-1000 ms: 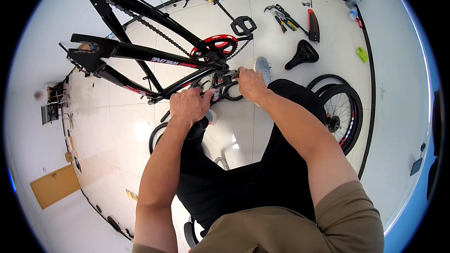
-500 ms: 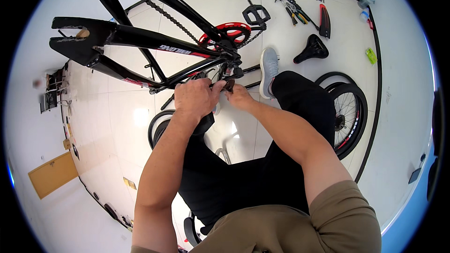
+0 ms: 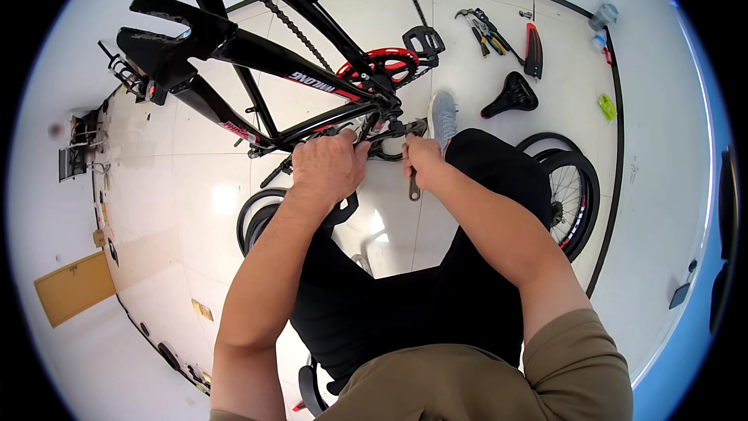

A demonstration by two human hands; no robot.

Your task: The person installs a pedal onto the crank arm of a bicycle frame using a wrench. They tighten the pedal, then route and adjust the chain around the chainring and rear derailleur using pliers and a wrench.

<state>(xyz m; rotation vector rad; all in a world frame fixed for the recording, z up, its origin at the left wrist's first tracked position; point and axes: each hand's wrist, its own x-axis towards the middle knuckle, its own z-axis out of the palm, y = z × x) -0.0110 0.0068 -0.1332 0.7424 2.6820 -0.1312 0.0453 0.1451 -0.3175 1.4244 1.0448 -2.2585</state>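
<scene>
The right hand (image 3: 421, 154) is closed around a wrench (image 3: 414, 189), whose handle runs through the fist. The end of the handle, with a hole in it, sticks out below the fingers, and the metal head shows just above them, right beside the dark parts at the crank area of the bike frame (image 3: 269, 57). Whether the head touches a bolt there is too small to tell. The left hand (image 3: 326, 165) lies to the left of it, back of the hand up, with the fingers bent over dark parts under the lower tubes and the thumb toward the wrench. The hand covers what is under it, so I cannot tell whether it grips a part or only presses on it. The black frame slants from the upper left down to both hands, its forked end well apart from them. Just above the hands is the red chainring (image 3: 382, 53), with a black pedal (image 3: 407, 40) to its upper right and a chain (image 3: 290, 25) running along the frame. A grey shoe (image 3: 444, 114) stands just to the right of the wrench. Farther right on the floor lie a black saddle (image 3: 510, 97), a red and black mudguard (image 3: 533, 51), hand tools (image 3: 491, 34) and wheels (image 3: 592, 187)
</scene>
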